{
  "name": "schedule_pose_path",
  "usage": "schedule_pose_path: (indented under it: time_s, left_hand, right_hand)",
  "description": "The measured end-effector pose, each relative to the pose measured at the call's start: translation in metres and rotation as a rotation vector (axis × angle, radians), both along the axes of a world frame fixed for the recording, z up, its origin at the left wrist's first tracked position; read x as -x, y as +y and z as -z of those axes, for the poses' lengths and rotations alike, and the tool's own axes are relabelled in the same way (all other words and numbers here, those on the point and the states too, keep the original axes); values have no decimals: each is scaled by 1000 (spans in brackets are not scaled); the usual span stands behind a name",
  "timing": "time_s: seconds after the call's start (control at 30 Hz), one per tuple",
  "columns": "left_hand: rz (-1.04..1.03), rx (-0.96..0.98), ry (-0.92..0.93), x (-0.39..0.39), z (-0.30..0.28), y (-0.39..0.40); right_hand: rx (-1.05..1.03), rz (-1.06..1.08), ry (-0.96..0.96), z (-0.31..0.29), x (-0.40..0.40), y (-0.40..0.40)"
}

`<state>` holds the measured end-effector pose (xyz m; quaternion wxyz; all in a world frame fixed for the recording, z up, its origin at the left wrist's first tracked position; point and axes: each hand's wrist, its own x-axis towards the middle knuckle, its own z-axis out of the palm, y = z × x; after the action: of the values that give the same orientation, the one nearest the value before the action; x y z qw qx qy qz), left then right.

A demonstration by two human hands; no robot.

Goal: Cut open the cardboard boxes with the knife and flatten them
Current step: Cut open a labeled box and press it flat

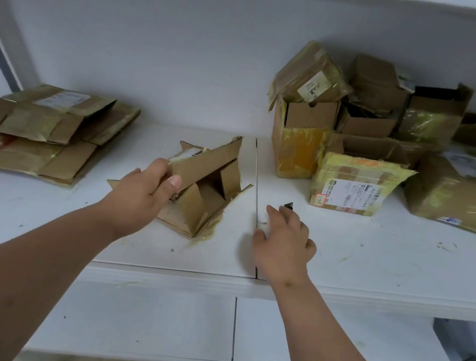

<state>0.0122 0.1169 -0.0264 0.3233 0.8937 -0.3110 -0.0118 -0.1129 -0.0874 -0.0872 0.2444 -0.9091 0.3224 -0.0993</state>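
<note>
the left hand (pixel 142 194) is pinching a flap of the cut-open cardboard box (pixel 201 193) lying mid-shelf (pixel 372 262). the right hand (pixel 283 242) is covering the knife (pixel 288 205), its fingers loosely curled round it. the cardboard looks light and stiff, probably best gripped by its flap edges.

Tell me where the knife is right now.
In the head view the knife is right of centre on the white shelf, at the right hand's fingertips, just in front of the labelled box.
</note>
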Motion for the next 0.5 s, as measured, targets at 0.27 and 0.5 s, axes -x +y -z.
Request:
schedule_pose_path:
  time_s: [0.27,0.5]
  left_hand:
    - [-214,468,240,-1,-20,17]
    - [-264,520,282,-9,-23,33]
  right_hand:
    - [159,-390,-84,-14,-25,20]
    - [233,-492,-143,-19,-43,31]
